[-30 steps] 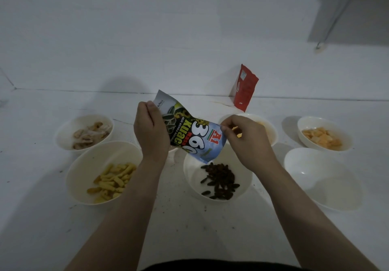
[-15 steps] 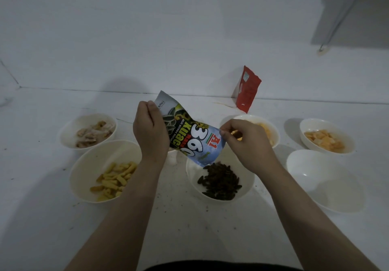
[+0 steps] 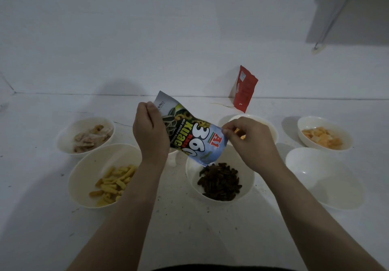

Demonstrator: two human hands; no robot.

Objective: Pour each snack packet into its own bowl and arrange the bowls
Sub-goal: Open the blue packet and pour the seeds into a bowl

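The seed packet (image 3: pixel 190 132) is up in the air, held by both hands. The left hand (image 3: pixel 150 132) has its fingers curled round the high, far end of the packet. The right hand (image 3: pixel 251 142) pinches the packet's right edge near the low end with its fingertips.

The packet is tipped. Its long side runs from up high on the left, by the left hand, down to the right, and the low end points at the bowl of dark seeds (image 3: pixel 220 179). That bowl sits on the tabletop (image 3: pixel 189 228) right under the low end, between the 2 arms. The low end hangs just above the seed pile. I cannot tell if it touches the seeds.

This is the part that matters next: the low end has to stay over this bowl so nothing falls on the tabletop. I think the pour is nearly done, since there is a good pile in the bowl, but I cannot see inside the packet.

There are 6 bowls. A bowl of yellow sticks (image 3: pixel 105 176) is on the left, with a bowl of pale chips (image 3: pixel 86 136) behind it. On the right are an empty bowl (image 3: pixel 322 178) and a bowl of orange crackers (image 3: pixel 324 133). 1 more bowl (image 3: pixel 271 127) is partly hidden behind the right hand. A red packet (image 3: pixel 245 88) leans on the wall at the back.
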